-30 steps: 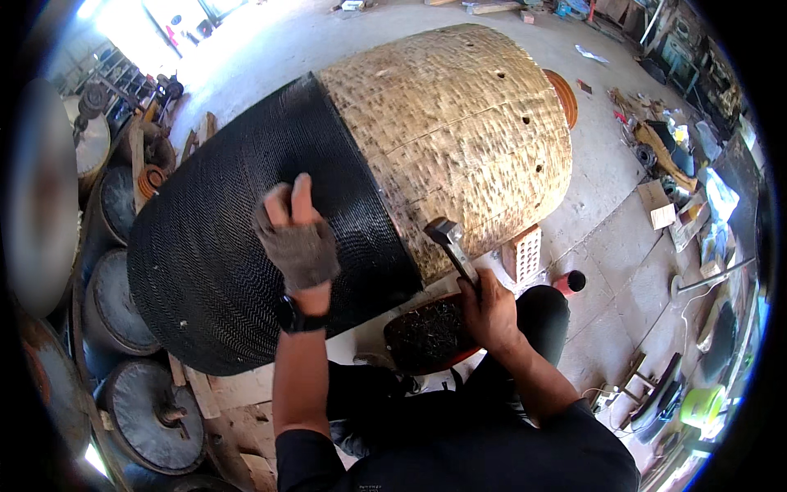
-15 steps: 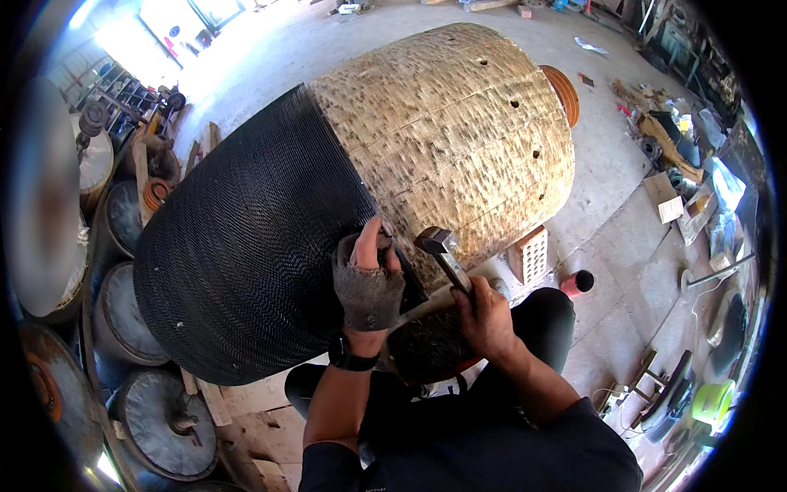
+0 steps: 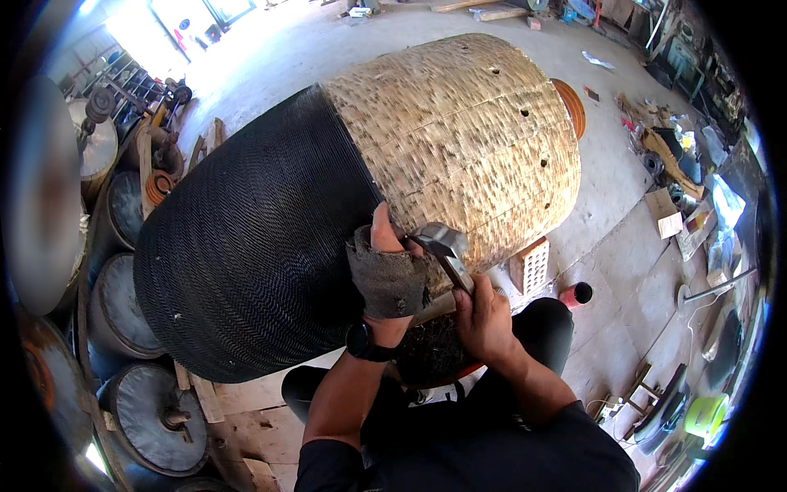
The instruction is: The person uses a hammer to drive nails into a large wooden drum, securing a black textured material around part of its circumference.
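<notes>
A big wooden drum (image 3: pixel 467 123) lies on its side before me, pale and marked all over with small dark dashes. Ridged black covering (image 3: pixel 254 221) wraps its left part. Over the border between black and bare wood is my left hand (image 3: pixel 387 275), in a grey fingerless glove; its fingers are bent together, and whatever they pinch is hidden. My right hand (image 3: pixel 485 320) is closed around the handle of a hammer (image 3: pixel 445 243), whose metal head hangs right beside the left fingertips. Between my knees sits a container of dark bristly stuff (image 3: pixel 434 353).
Several metal-ended rollers (image 3: pixel 160 418) crowd the left side. A perforated brick (image 3: pixel 530 266) stands against the drum's near right, with a red cup (image 3: pixel 576 295) beside it. Scraps and cardboard (image 3: pixel 662 211) litter the floor at right, near a metal rod on a round base (image 3: pixel 721 283).
My left hand has shifted right along the border, its wrist turning. The hammer head has moved slightly right and sits closer to the left fingers. The view has shifted a little.
</notes>
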Tool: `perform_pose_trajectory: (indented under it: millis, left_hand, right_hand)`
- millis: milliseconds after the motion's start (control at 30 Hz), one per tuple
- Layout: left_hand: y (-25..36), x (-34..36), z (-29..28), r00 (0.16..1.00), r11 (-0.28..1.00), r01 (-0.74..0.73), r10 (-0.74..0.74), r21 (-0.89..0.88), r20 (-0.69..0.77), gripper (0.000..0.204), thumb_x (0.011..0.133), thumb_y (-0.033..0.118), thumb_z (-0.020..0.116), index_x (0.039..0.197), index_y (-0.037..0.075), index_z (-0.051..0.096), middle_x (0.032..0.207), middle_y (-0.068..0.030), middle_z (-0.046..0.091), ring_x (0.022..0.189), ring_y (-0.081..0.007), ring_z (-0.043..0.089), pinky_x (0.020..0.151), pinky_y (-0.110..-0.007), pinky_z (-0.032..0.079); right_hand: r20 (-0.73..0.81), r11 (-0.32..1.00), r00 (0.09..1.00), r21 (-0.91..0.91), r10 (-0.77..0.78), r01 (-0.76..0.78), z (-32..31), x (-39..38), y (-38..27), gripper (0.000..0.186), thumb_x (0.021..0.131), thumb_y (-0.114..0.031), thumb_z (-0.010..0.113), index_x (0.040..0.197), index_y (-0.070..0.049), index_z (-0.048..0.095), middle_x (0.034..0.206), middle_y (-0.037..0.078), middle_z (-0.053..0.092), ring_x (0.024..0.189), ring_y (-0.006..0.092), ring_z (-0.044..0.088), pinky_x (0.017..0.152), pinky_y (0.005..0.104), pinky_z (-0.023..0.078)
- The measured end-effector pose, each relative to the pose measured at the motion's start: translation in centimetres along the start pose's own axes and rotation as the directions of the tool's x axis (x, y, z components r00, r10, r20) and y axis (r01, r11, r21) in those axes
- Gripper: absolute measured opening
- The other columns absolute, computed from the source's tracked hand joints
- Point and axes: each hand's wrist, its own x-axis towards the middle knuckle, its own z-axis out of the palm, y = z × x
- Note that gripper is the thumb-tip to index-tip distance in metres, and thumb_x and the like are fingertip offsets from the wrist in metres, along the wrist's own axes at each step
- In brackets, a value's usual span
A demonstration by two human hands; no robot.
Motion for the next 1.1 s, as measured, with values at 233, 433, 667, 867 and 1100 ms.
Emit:
perform_pose_trajectory:
  millis: [233,433,667,867,1100]
  left_hand:
    - [1.4,-2.4,-1.5,0.998,0.999,-0.005,0.007,0.038,-0.065,0.070,0.082,0.014,0.068,0.143,-0.005,0.041,0.106,-0.0187,0.060,0.099,-0.0378,0.058,0.091,-0.050,0.044]
    - [1.3,-12.0,-1.0,0.930,0.978,-0.142,0.185,-0.153,0.319,0.041,0.083,0.021,0.068,0.117,0.000,0.060,0.103,-0.0159,0.060,0.093,-0.0358,0.061,0.080,-0.047,0.049]
    - [1.1,-17.2,2.0,0.796,0.983,-0.139,0.181,-0.116,0.578,0.020,0.085,0.023,0.063,0.094,0.005,0.065,0.097,-0.0142,0.060,0.102,-0.0319,0.058,0.083,-0.048,0.048]
    - [0.9,-17.1,2.7,0.801,0.973,-0.163,0.226,-0.162,0.555,0.019,0.087,0.018,0.057,0.095,0.003,0.067,0.103,-0.0146,0.063,0.102,-0.0335,0.059,0.088,-0.048,0.049]
    - [1.2,-17.7,3.2,0.859,0.967,-0.237,0.254,-0.095,0.444,0.018,0.088,0.014,0.056,0.091,0.000,0.067,0.092,-0.0164,0.064,0.097,-0.0342,0.061,0.083,-0.047,0.051]
  right_hand:
    - [-0.080,0.994,0.993,0.048,-0.091,0.095,-0.2,-0.5,0.4,0.020,0.095,-0.014,0.063,0.104,-0.001,0.051,0.075,0.026,0.063,0.068,0.0465,0.064,0.059,0.0535,0.050]
    - [0.101,0.996,0.994,-0.083,0.032,-0.024,0.3,-0.7,0.8,0.021,0.093,-0.009,0.061,0.108,0.002,0.052,0.075,0.026,0.063,0.069,0.0456,0.064,0.061,0.0506,0.051]
    - [-0.115,0.985,0.984,0.091,-0.134,0.145,0.5,-1.0,0.9,0.010,0.096,-0.009,0.053,0.098,0.001,0.053,0.076,0.021,0.059,0.064,0.0376,0.059,0.058,0.0416,0.047]
    - [0.050,0.997,0.999,-0.071,-0.013,0.017,0.0,-0.7,-0.5,0.016,0.095,-0.014,0.061,0.098,0.000,0.053,0.072,0.026,0.062,0.067,0.0489,0.062,0.055,0.0492,0.049]
    - [-0.049,0.981,0.981,-0.062,-0.186,0.183,0.2,-0.5,0.4,0.025,0.099,-0.022,0.056,0.099,0.002,0.050,0.069,0.019,0.053,0.060,0.0379,0.057,0.054,0.0458,0.045]
